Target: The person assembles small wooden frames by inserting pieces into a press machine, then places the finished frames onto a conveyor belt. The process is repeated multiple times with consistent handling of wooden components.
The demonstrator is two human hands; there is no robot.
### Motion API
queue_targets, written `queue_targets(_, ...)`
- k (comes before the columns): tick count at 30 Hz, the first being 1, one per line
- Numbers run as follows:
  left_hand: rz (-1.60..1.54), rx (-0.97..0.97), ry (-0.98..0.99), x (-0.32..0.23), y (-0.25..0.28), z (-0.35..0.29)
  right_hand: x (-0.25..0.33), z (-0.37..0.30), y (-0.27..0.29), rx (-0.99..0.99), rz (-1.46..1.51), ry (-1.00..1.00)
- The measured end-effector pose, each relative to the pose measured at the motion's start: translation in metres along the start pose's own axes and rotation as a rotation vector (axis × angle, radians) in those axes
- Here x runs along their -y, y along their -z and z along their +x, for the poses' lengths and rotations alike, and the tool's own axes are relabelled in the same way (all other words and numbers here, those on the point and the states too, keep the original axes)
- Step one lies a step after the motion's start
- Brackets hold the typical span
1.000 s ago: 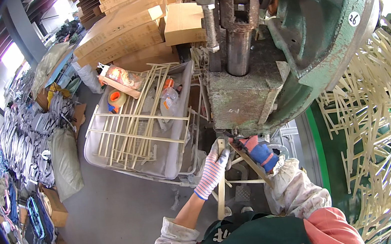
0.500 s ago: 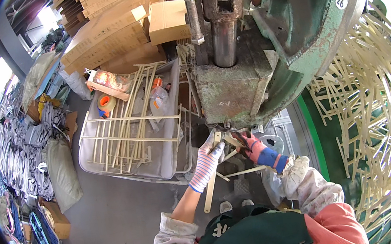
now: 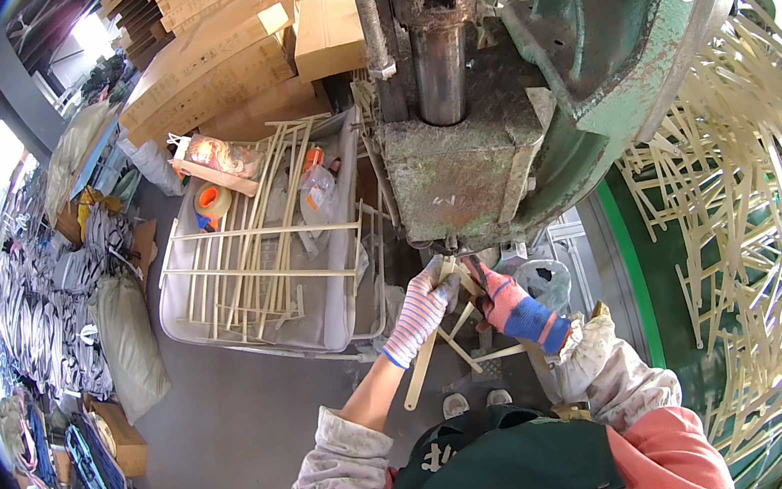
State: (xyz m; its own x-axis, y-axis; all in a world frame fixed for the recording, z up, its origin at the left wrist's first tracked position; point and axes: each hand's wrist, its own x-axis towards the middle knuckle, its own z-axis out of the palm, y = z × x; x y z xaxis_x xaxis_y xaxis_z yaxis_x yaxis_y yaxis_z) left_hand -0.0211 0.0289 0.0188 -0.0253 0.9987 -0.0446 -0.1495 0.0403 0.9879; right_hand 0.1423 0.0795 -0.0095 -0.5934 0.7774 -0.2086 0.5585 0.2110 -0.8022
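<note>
My left hand (image 3: 419,319), in a white glove with coloured stripes, is closed around a long flat cream strip (image 3: 420,382). The strip slants down toward me, with a small hole near its lower end. My right hand (image 3: 516,309), in a pink and blue glove with dark fingertips, is closed on a second cream strip (image 3: 466,281), beside the first one's upper end. Both hands meet just below the ram block (image 3: 452,180) of a green punch press (image 3: 623,38). The tooling under the block is mostly hidden.
Left of the press, a pale plastic tub (image 3: 334,324) carries cream strips (image 3: 253,235), a tape roll (image 3: 213,203) and a clear bottle (image 3: 317,195). Cardboard boxes (image 3: 223,67) are stacked behind. Many strips (image 3: 757,190) lie heaped at right. Grey bundles (image 3: 60,294) stand far left.
Relative to the press, my left hand has shifted slightly right with its strip. My right hand has turned and lowered a little, its strip now closer to the left one. The view has shifted slightly.
</note>
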Motion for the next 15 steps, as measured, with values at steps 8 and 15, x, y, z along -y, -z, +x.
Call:
queue_targets(8, 0.045, 0.16, 0.085, 0.006, 0.016, 0.007, 0.012, 0.008, 0.022, 0.07, -0.277, 0.15)
queue_targets(15, 0.619, -0.04, -0.161, 0.009, 0.022, -0.018, 0.022, 0.006, 0.014, 0.077, -0.676, 0.169)
